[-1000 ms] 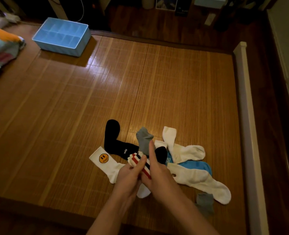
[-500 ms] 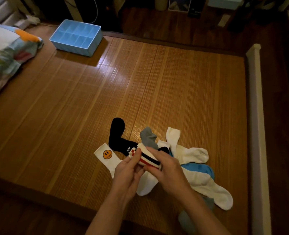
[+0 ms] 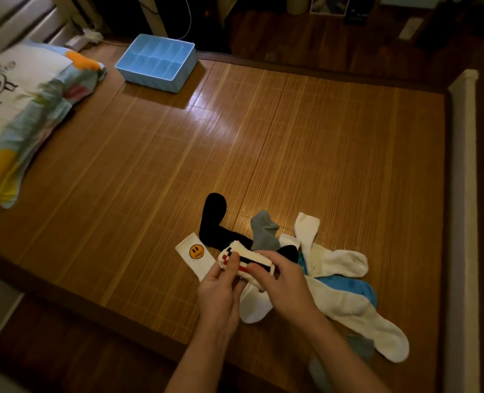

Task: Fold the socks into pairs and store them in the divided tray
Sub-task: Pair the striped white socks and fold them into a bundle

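Light: dim, warm, most of the room dark. Source: overhead, toward the far side. It throws a bright glare patch on the bamboo mat (image 3: 223,120) just this side of the blue tray (image 3: 150,80). Shadow: the tray casts a dark block to its near right. Far floor (image 3: 320,38) and corners: almost black, detail lost. Left hand (image 3: 221,293), right hand (image 3: 284,285), striped sock (image 3: 246,259): evenly lit, slightly soft. Edges: wide-angle bowing, pillow (image 3: 22,109) stretched.
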The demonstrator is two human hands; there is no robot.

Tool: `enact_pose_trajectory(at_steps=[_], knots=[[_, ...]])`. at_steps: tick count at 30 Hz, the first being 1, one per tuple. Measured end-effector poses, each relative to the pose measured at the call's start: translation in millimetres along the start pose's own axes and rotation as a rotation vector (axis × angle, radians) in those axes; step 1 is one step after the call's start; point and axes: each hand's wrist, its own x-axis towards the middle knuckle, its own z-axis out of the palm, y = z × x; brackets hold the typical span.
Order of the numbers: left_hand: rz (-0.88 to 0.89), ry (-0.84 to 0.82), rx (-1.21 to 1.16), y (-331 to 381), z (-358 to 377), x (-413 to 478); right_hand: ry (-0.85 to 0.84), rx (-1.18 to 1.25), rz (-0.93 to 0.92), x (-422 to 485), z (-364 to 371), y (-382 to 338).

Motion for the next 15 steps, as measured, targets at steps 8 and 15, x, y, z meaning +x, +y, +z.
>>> enact_pose_trajectory(at_steps=[8, 15], knots=[[-0.088, 0.014, -0.136, 35.5, -65.4, 33.1, 0.087, 0.261, 0.217, 14.4, 92.4, 5.7], [-0.132, 0.066, -0.09, 96.5, -138.8, 68.7, 0.032, 0.113, 0.275, 32.9, 184.9, 3.9]])
